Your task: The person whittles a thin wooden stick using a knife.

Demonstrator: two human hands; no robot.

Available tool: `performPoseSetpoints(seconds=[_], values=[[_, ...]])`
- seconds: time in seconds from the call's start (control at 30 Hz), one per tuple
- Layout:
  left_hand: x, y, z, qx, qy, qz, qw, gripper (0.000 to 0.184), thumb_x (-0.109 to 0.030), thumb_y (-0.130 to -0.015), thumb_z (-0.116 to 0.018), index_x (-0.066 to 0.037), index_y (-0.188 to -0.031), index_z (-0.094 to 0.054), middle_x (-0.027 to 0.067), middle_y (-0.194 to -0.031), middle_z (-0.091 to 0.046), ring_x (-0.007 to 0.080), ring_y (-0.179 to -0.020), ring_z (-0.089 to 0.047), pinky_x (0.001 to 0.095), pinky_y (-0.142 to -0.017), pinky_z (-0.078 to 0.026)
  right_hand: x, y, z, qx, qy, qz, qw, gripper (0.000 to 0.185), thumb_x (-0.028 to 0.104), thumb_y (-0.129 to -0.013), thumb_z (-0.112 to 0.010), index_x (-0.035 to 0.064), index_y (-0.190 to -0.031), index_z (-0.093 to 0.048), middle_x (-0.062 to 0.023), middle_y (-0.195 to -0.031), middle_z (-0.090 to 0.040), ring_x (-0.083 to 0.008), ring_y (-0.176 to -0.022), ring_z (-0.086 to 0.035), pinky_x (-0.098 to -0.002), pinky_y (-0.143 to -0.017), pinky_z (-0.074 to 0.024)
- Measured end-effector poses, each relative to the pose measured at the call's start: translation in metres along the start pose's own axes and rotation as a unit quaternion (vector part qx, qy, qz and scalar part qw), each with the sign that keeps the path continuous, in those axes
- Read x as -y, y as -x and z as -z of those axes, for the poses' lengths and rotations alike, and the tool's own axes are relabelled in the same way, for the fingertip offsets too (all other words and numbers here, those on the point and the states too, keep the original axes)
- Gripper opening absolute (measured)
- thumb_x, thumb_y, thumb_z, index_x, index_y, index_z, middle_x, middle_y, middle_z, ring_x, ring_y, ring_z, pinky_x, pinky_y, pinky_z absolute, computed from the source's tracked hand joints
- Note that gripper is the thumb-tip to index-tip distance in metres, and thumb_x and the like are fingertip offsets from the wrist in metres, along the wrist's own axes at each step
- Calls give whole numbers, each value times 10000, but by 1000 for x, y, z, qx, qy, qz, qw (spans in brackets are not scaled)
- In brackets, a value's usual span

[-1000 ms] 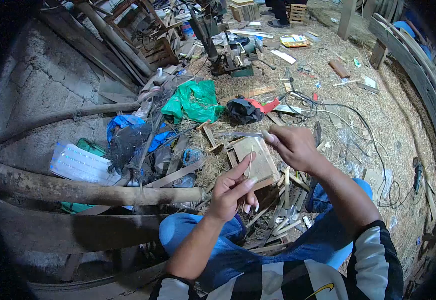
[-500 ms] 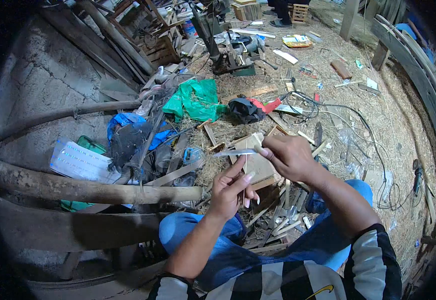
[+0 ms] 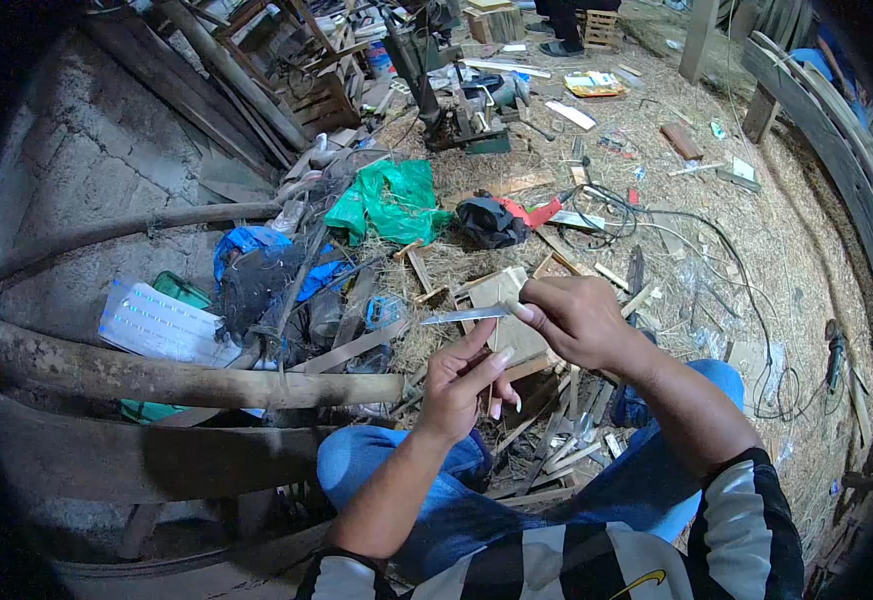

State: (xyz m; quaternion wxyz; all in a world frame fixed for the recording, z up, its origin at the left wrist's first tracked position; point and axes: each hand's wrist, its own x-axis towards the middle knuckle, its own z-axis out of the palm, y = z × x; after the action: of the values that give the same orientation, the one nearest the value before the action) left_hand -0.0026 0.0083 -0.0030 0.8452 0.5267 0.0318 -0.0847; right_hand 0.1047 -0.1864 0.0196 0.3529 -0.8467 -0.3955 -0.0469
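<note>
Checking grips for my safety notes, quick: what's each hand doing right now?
Left hand: closed, pinching a thin stick between thumb and fingers.
Right hand: closed, holding a knife-like blade; its handle is hidden.

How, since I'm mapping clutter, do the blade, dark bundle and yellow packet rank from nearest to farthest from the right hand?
1. Blade, in the right hand
2. Dark bundle, ahead and left
3. Yellow packet, far ahead

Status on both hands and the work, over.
Right hand gripping blade. Left hand pinching thin stick. Blade overlaps stick in view. Wooden piece behind, not blocking.
</note>
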Motion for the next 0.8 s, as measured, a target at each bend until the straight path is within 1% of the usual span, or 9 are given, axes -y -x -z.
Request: performPoseSetpoints(seconds=[0.23,0.3,0.37,0.4,0.5,0.67,0.73,0.77,0.8], values=[[-6,2,-5,42,-10,0,999,543,-104,-999,-580,-106,-1522,-434,61,-695,-658,126,-565,-639,226,-461,-470,-31,-8,9,-46,45,-99,993,368,444,-1022,-497,116,-907,-618,-153,-785,-646,-406,-719,-630,-504,-584,-465],[-8,1,-5,34,-4,6,999,545,-113,-1001,-580,-100,-1524,-429,63,-695,-658,125,-561,-634,226,-470,-472,-25,-6,5,-53,16,-95,994,366,432,-1024,-528,91,-955,-644,-135,-767,-650,-342,-665,-640,-457,-586,-462],[-7,1,-4,30,1,18,999,547,-121,-1002,-581,-95,-1525,-425,64,-695,-658,123,-557,-629,226,-479,-475,-16,-5,-6,-79,-261,-116,955,299,316,-1023,-605,24,-961,-628,-1,-731,-577,-147,-694,-567,-364,-630,-441],[-5,1,-3,38,-1,24,999,547,-126,-1004,-583,-83,-1524,-423,67,-694,-658,122,-556,-626,227,-480,-472,-14,-7,-11,-76,-341,-111,930,291,284,-1012,-644,7,-924,-624,59,-767,-509,-62,-754,-463,-300,-635,-397],[-1,1,-7,47,-16,43,998,539,-135,-1007,-583,-58,-1517,-425,73,-688,-656,121,-550,-621,227,-477,-466,-5,-8,-2,8,-349,-157,924,286,290,-995,-672,22,-908,-625,56,-755,-487,-49,-726,-421,-260,-618,-361],[-1,-1,-9,42,-93,47,994,508,-135,-1018,-570,-26,-1497,-444,81,-679,-652,123,-535,-611,228,-460,-451,-14,-7,-9,24,-337,-180,924,308,318,-986,-684,24,-919,-619,64,-748,-469,-44,-732,-399,-266,-610,-353],[0,-2,-8,13,-63,34,997,487,-129,-1025,-556,-21,-1489,-453,85,-673,-652,125,-523,-605,224,-456,-449,-9,-6,-8,-65,-241,-139,958,296,330,-1011,-629,39,-957,-618,10,-720,-528,-116,-652,-495,-329,-594,-398],[0,-3,-8,11,-65,33,997,487,-129,-1025,-556,-21,-1489,-453,85,-673,-652,125,-523,-605,224,-456,-449,-6,-5,-4,-65,-243,-137,958,296,330,-1011,-629,39,-957,-618,10,-720,-528,-116,-652,-495,-329,-594,-398],[-1,-4,-8,2,-38,23,999,484,-126,-1026,-554,-19,-1487,-453,85,-673,-653,126,-516,-603,221,-452,-447,-3,-3,2,-53,-159,-111,980,285,331,-1017,-604,50,-970,-620,-42,-724,-559,-197,-644,-548,-366,-590,-417]])
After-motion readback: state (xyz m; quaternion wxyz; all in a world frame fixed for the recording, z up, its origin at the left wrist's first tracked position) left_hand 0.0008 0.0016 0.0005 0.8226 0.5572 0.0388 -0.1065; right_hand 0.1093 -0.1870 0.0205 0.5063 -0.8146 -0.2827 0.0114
